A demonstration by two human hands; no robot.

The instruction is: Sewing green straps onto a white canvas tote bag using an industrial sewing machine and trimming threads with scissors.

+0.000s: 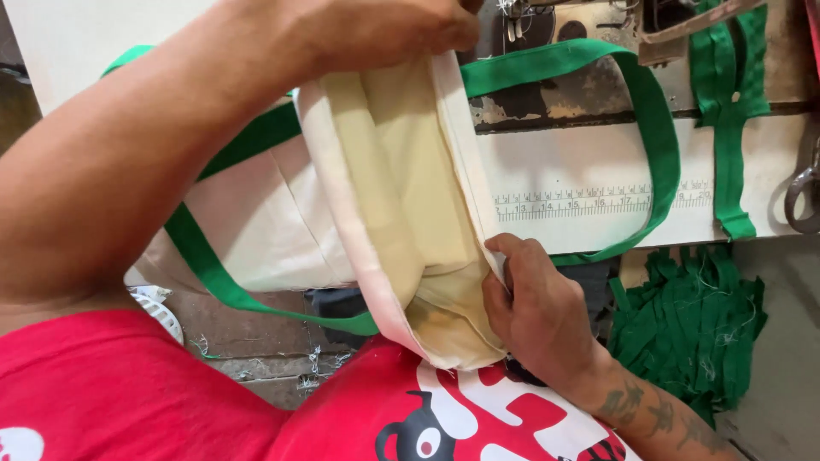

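Cream tote bag (384,196) with green handles (658,128) held open above the counter (598,162), left hand (376,30) fingers pinching its top hem, right hand (534,307) fingers gripping its lower rim, green strap pile (692,324) right of the bag

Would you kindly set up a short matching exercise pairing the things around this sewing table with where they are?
1. left hand
2. right hand
3. pile of green straps
4. scissors

a. below the table edge, at right
b. pinching the cream bag's lower rim
c. far right edge of the table
d. gripping the bag's upper end

Pairs: 1-d, 2-b, 3-a, 4-c
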